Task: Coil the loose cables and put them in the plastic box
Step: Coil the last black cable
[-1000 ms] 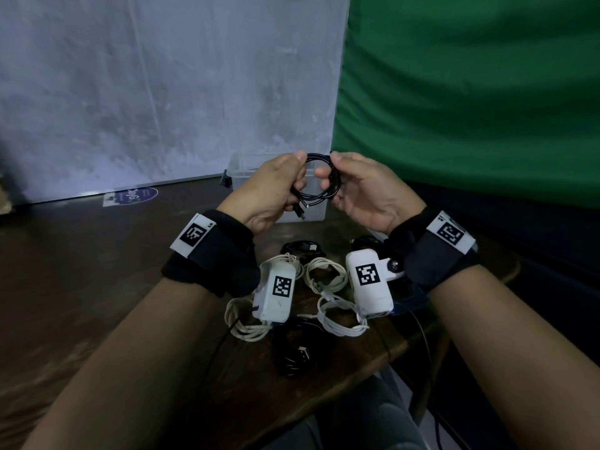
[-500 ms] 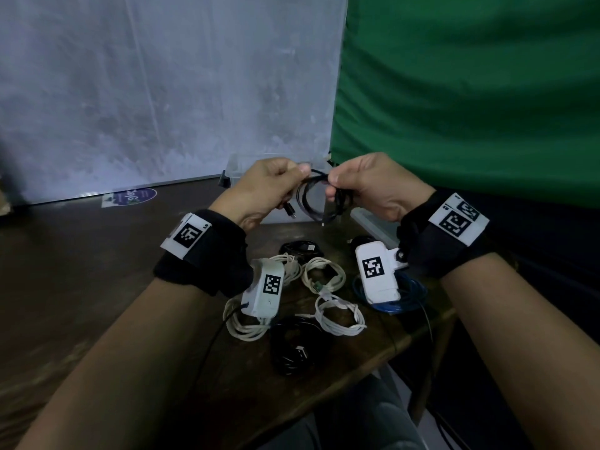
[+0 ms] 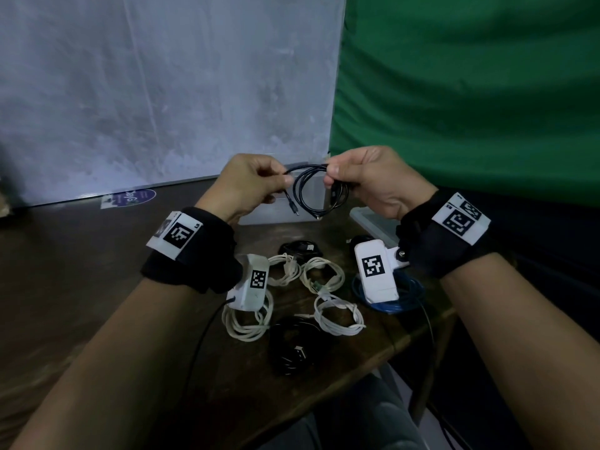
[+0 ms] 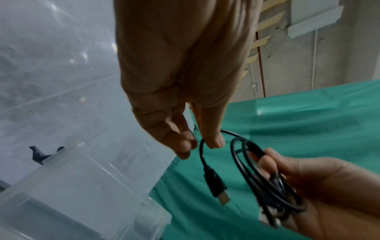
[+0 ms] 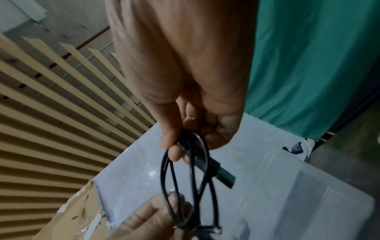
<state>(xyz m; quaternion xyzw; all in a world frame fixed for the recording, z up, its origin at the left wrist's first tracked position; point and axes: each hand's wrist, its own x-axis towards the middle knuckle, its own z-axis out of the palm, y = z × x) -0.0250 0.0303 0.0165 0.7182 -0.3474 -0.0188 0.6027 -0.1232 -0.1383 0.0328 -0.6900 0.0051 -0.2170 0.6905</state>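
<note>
— Two hands are up above the tabletop (image 3: 97, 287), sharing one black cable (image 3: 308, 193). What is each doing?

— The right hand (image 3: 373, 183) has its fingers and thumb curled round the gathered loops of the black cable, with one plug sticking out of the bundle in the right wrist view. The left hand (image 3: 250, 186) pinches the free end between thumb and fingertip; a short tail with a USB plug hangs below that pinch.

— Is the cable in the plastic box?

— No. It is held in the air in front of the clear plastic box (image 3: 285, 212), which stands on the tabletop just behind the hands. I cannot tell whether anything lies inside the box.

— And the other cables?

— They lie on the tabletop below the wrists, already in loops. A white cable (image 3: 246, 323) sits at the left, partly under the left wrist camera. Another white one (image 3: 341, 316) is in the middle, with a further white loop just behind it. A black coil (image 3: 292, 349) lies nearest the table edge, and a second small black coil (image 3: 302, 248) sits nearer the box. A blue cable (image 3: 409, 297) shows under the right wrist camera.

— Anything beside the box?

— A clear lid (image 3: 373, 222) lies to its right, partly hidden by the right wrist.
</note>
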